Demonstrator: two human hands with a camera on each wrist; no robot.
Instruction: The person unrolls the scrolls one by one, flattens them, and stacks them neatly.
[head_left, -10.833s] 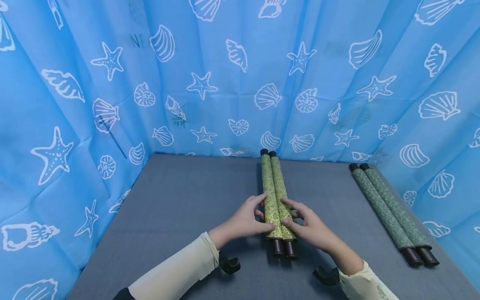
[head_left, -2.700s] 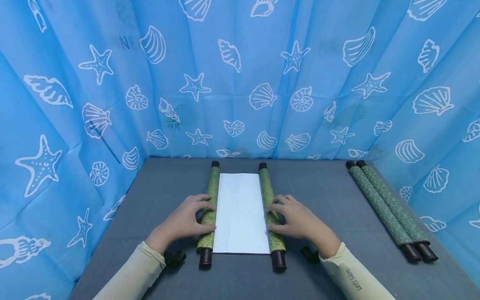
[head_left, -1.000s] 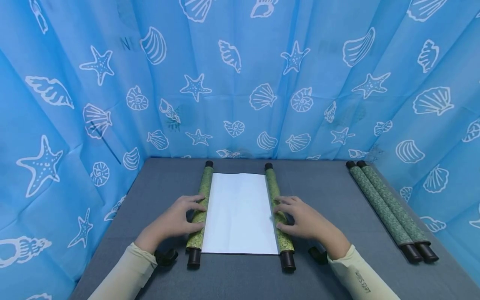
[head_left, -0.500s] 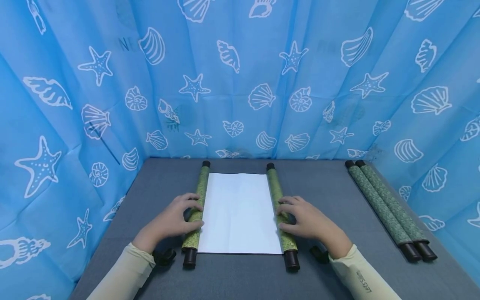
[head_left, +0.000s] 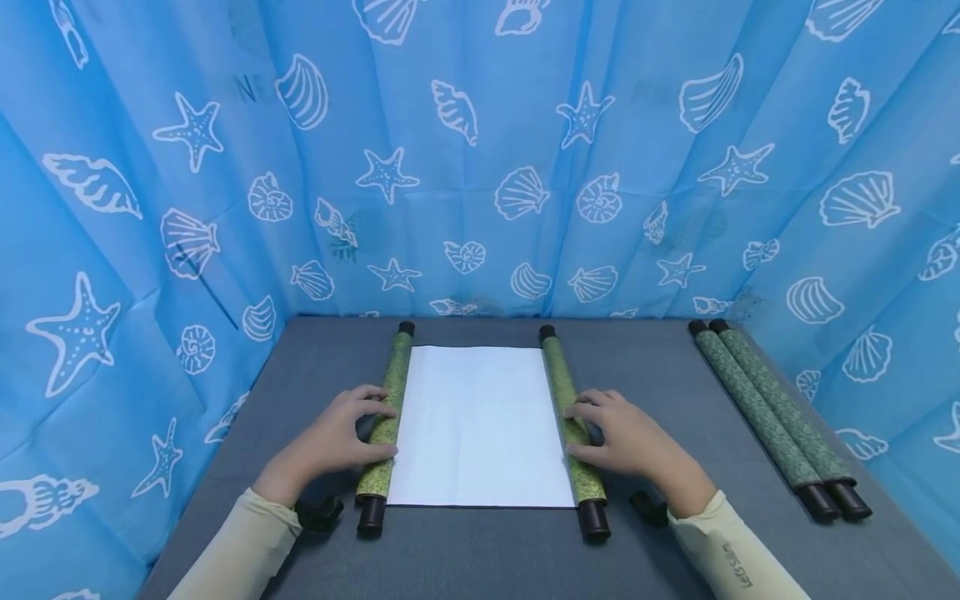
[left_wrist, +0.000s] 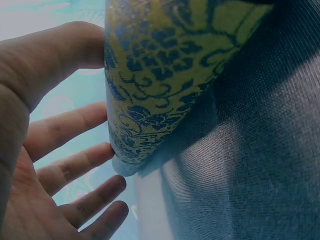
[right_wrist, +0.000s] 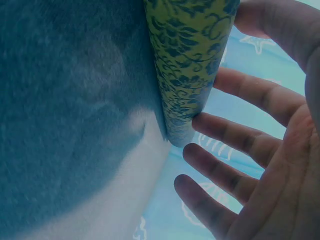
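A scroll lies partly unrolled in the head view, its white sheet (head_left: 476, 425) flat between two yellow-green patterned rolls with dark rod ends. My left hand (head_left: 326, 437) arches over the left roll (head_left: 386, 429), thumb and fingertips reaching its inner side. On the right roll (head_left: 573, 433), my right hand (head_left: 633, 437) holds on the same way. The left wrist view shows the patterned roll (left_wrist: 155, 70) with thumb and front fingers meeting its upper edge; the ring and little fingers stay off. Similar contact appears on the roll (right_wrist: 187, 60) in the right wrist view.
Two darker green rolls (head_left: 776, 408) with dark ends lie side by side near the table's right edge. A grey cloth covers the table (head_left: 480, 558). Blue curtains (head_left: 480, 167) with white shell prints hang behind and along both sides.
The two rolls began side by side under both hands. They have since moved apart, left and right, and the white sheet between them has kept widening. The green rolls stayed put.
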